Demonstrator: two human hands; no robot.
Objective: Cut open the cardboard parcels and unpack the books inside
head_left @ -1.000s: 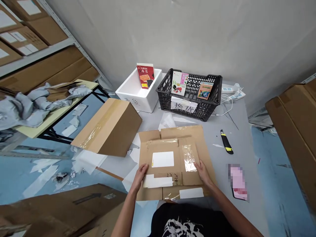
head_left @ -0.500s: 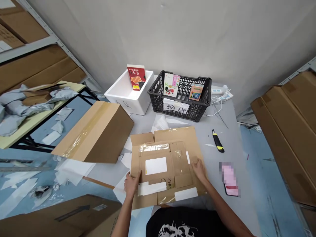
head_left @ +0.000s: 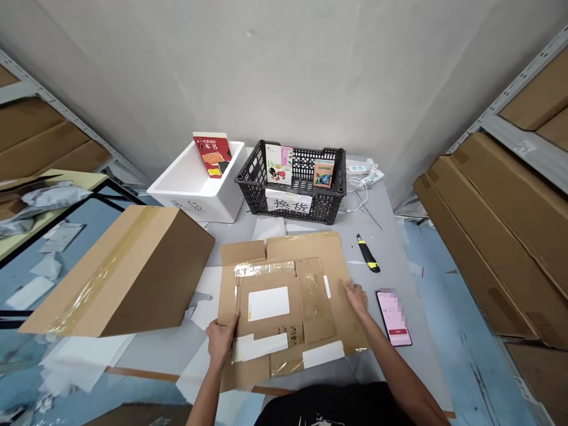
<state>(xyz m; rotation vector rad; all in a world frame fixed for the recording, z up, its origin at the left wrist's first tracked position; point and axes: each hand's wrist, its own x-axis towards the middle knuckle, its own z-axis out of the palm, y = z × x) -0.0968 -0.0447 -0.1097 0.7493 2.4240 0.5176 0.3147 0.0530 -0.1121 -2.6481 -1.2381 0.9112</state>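
Observation:
A flattened cardboard box (head_left: 322, 244) lies on the grey table in front of me, with clear tape and white labels on it. A smaller taped cardboard rectangle (head_left: 266, 279) shows in its middle; whether it is a separate piece I cannot tell. My left hand (head_left: 220, 341) grips the left edge, thumb on top and fingers partly hidden beneath. At the right edge, my right hand (head_left: 357, 297) is closed on the same cardboard. Beyond that hand lie a black-and-yellow utility knife (head_left: 368, 254) and a phone (head_left: 394, 319).
A taped carton (head_left: 148, 296) stands tilted at the left. Behind are a white foam box (head_left: 204, 201) with a red book (head_left: 213, 155) and a black crate (head_left: 288, 206) with two books. A power strip (head_left: 366, 171) sits at the back right; boxes (head_left: 492, 236) fill the right shelf.
The view has shifted, so most things appear farther left. My right hand has slid outward from the cardboard's upper face to its right edge. My left hand keeps its hold on the left edge.

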